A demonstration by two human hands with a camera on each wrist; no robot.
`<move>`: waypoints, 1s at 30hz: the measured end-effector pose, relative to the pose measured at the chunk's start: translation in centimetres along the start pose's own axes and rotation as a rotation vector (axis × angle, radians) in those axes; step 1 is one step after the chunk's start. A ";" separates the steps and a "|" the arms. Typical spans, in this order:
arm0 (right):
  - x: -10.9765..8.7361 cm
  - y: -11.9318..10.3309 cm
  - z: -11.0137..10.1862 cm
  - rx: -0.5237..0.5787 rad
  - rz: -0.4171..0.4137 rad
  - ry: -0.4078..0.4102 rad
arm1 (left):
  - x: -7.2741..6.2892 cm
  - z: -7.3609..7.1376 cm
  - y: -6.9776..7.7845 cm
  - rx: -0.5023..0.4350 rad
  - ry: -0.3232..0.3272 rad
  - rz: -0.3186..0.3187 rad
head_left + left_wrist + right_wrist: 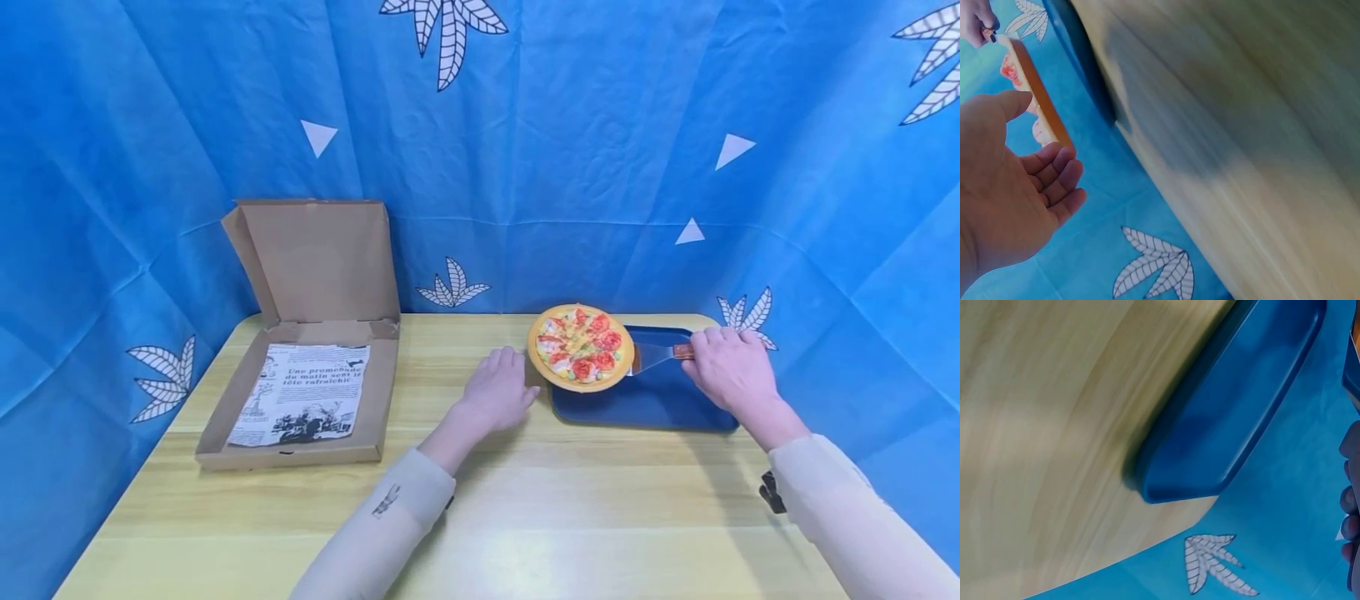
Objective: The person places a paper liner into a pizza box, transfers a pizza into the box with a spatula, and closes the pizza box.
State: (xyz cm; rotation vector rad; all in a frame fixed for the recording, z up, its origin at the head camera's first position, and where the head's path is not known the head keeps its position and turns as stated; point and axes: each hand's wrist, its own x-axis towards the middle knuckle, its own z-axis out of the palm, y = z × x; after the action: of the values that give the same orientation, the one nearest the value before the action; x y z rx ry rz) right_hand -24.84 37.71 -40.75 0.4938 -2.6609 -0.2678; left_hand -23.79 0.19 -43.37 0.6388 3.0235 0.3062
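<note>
A round toy-like pizza [580, 348] with red and yellow toppings rests on the blade of a spatula [654, 357], raised over the left part of a dark blue tray [645, 408]. My right hand [729, 367] grips the spatula's wooden handle. Just left of the pizza is my left hand [497, 390], thumb apart and fingers loosely bent. In the left wrist view, its fingertips [1069, 169] come right at the lower end of the pizza's crust [1041, 94]. The right wrist view catches only part of the right hand [1351, 506] at its edge.
An open cardboard pizza box [378, 400] stands on the left of the wooden table [495, 508], its lid [318, 258] upright. Printed paper [307, 392] lines the box. A blue curtain [585, 167] with leaf prints hangs behind the table and along both sides.
</note>
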 end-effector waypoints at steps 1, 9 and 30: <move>0.1 -0.2 0.0 -0.002 -0.004 0.008 | -0.2 -0.2 -0.3 -0.002 0.004 -0.001; 1.1 -1.3 0.0 -0.003 -0.032 0.076 | -2.1 -1.7 -2.7 0.049 0.061 0.005; 3.4 -6.3 -0.7 0.021 -0.057 0.097 | -6.4 -4.3 -9.8 0.028 0.163 -0.085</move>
State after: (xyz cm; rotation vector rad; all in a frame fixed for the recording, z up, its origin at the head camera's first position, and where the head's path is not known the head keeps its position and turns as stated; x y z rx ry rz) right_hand -25.47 30.54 -40.50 0.5750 -2.5604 -0.2267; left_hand -22.13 -11.99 -41.13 0.5093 3.2043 0.3284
